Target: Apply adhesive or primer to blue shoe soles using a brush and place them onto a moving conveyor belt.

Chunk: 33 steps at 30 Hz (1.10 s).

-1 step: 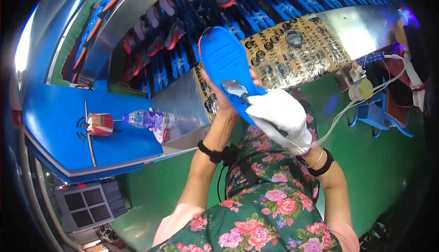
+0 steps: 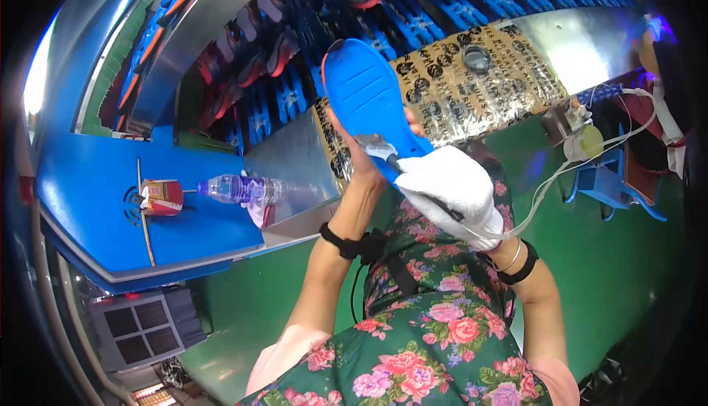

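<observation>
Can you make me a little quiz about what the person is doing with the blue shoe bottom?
1. True or false: the left hand holds up the blue sole.
2. What does the gloved right hand hold against the sole: A a brush, B a hammer, C scissors?
3. Which see-through thing lies on the blue table?

Key: 1 true. 2 A. 3 the plastic bottle.

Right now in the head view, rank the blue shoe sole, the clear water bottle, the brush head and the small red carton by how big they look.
1. blue shoe sole, largest, though held closest to the camera
2. clear water bottle
3. small red carton and brush head look about alike; not ranked.
</observation>
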Available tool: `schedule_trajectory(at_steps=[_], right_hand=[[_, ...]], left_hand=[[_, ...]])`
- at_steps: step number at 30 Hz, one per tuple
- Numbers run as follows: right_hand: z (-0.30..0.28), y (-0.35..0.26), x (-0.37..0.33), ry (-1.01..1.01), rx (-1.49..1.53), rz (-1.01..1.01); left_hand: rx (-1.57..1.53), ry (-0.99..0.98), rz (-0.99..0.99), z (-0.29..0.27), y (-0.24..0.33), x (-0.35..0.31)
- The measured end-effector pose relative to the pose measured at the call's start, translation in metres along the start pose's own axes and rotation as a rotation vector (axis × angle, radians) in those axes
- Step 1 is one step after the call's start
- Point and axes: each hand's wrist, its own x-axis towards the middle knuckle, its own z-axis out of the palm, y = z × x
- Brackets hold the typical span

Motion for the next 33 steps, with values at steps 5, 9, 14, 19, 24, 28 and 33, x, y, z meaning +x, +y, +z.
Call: schedule_trajectory(at_steps=[5, 9, 14, 19, 24, 28, 33], right_hand=[[-0.001, 0.012, -0.011, 0.096, 0.383, 0.296], [-0.004, 0.000, -0.009, 0.014, 0.020, 0.074], [-0.007, 0.008, -0.016, -0.006, 0.313, 0.291], [-0.004, 0.007, -0.019, -0.043, -0.033, -0.027], [-0.006, -0.001, -0.023, -0.127, 0.315, 0.200], [-0.001, 0.004, -0.030, -0.100, -0.062, -0.082], [-0.001, 0.006, -0.030, -0.293, 0.234, 0.032]], left_hand=[[-0.025, -0.071, 0.036, -0.009, 0.000, 0.002], [0.038, 0.013, 0.079, 0.001, -0.002, -0.001], [-0.075, -0.101, -0.006, -0.010, 0.004, 0.003], [0.055, 0.025, -0.037, -0.016, 0.014, 0.017], [0.011, -0.145, -0.215, -0.026, 0.027, 0.021], [-0.012, -0.211, -0.323, -0.026, 0.028, 0.025], [0.000, -0.248, -0.480, -0.032, 0.037, 0.030]])
